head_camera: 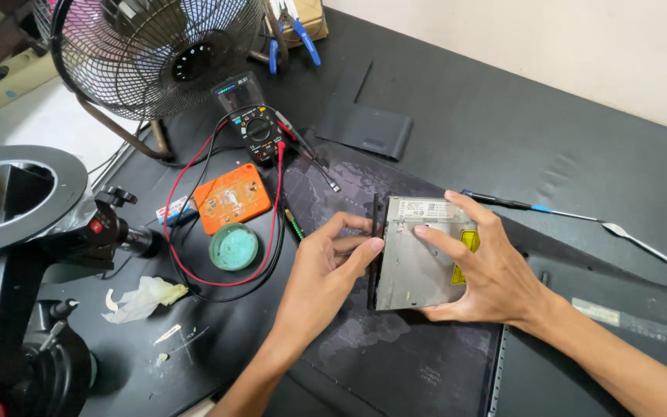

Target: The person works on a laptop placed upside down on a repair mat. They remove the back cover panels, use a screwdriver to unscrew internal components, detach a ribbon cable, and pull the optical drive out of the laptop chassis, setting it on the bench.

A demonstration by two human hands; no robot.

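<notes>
Down on the black tabletop (pixel 503 123), in front of the fan (pixel 156 46) and meter (pixel 260 131), lies the silver drive (pixel 414 262). The right hand (pixel 488 270) grasps its body, fingers spread over the casing. The left hand (pixel 322 266) pinches the drive's dark front edge, seemingly easing the bezel off — steady, even pulling needed.

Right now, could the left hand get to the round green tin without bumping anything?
Probably yes. The left hand is pinching the edge of the silver drive, and the green tin sits close beside it. Only the red wire curves between them, lying flat.
</notes>
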